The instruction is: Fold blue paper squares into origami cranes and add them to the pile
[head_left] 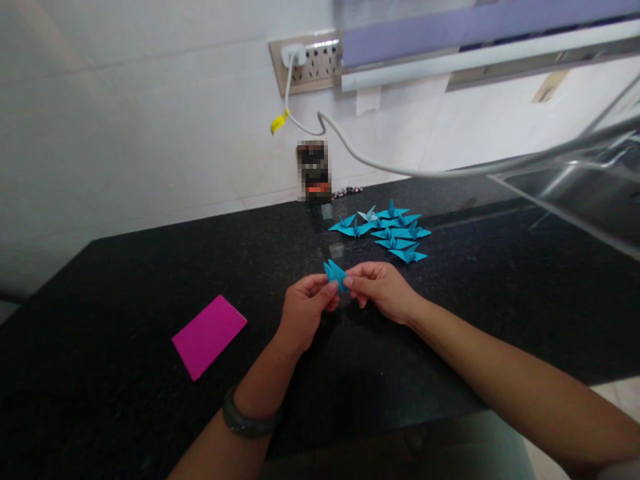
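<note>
A small folded piece of blue paper [335, 272], with two pointed flaps standing up, is held just above the dark counter. My left hand [306, 308] pinches its lower left side between thumb and fingers. From the right, my right hand [384, 288] grips its other edge, thumb on top. The fingers partly cover the paper's lower part. Behind my hands, several blue origami cranes [407, 231] sit in a cluster, with one paler crane [369, 215] among them. To the left of my left hand lies a magenta paper rectangle [210, 337], flat on the counter.
The black counter [140, 267] meets a white tiled wall [150, 120]. A blurred-out upright object [314, 171] stands against the wall beside a beaded string [349, 192]. From a wall socket [313, 63] a white cable [360, 157] runs right, above the cranes. A metal sink [595, 193] is at right.
</note>
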Demonstrator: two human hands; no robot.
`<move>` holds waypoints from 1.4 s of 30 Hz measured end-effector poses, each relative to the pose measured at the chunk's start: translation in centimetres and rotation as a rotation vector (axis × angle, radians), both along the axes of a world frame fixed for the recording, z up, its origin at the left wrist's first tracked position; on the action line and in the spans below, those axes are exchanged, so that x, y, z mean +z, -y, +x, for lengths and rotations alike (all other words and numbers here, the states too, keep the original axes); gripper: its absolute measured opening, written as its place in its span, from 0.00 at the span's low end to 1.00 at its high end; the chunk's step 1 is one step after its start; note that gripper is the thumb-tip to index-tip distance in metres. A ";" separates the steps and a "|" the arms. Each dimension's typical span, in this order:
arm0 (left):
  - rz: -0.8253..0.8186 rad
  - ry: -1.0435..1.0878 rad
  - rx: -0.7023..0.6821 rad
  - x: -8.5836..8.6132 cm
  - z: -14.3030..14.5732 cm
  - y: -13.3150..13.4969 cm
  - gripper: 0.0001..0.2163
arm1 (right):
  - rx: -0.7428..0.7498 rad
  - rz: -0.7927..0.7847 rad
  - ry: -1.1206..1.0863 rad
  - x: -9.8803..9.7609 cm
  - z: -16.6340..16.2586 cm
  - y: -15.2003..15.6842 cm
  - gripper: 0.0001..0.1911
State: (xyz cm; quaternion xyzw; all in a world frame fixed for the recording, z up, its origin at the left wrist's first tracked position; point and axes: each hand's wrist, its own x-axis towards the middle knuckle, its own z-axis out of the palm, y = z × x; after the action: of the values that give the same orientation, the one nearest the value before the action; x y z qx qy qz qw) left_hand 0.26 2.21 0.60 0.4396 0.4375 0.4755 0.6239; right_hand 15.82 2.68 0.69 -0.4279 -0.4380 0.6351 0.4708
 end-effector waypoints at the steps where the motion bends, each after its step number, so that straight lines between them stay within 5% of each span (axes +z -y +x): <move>1: 0.027 -0.036 0.019 0.0 0.0 -0.1 0.08 | 0.001 0.007 0.023 0.0 0.0 0.1 0.11; 22: 0.032 0.001 -0.020 -0.4 -0.2 -0.1 0.11 | 0.027 0.040 -0.003 -0.2 0.1 0.1 0.15; 34: 0.285 -0.387 0.112 -0.2 -0.2 0.2 0.05 | -0.095 0.335 0.364 -0.4 -0.5 0.7 0.19; 37: 0.296 -0.396 0.104 -0.3 -0.2 0.1 0.05 | -0.126 0.287 0.326 -0.4 -0.4 0.5 0.12; 42: 0.235 -0.230 0.054 -0.4 -0.2 -0.1 0.05 | -0.041 0.141 0.173 0.1 -0.2 0.3 0.14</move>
State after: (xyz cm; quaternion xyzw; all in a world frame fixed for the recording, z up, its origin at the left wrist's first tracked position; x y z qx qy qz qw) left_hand 0.10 2.30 0.24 0.5491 0.4593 0.4865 0.5009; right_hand 15.58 2.42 0.80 -0.4560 -0.5116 0.5535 0.4732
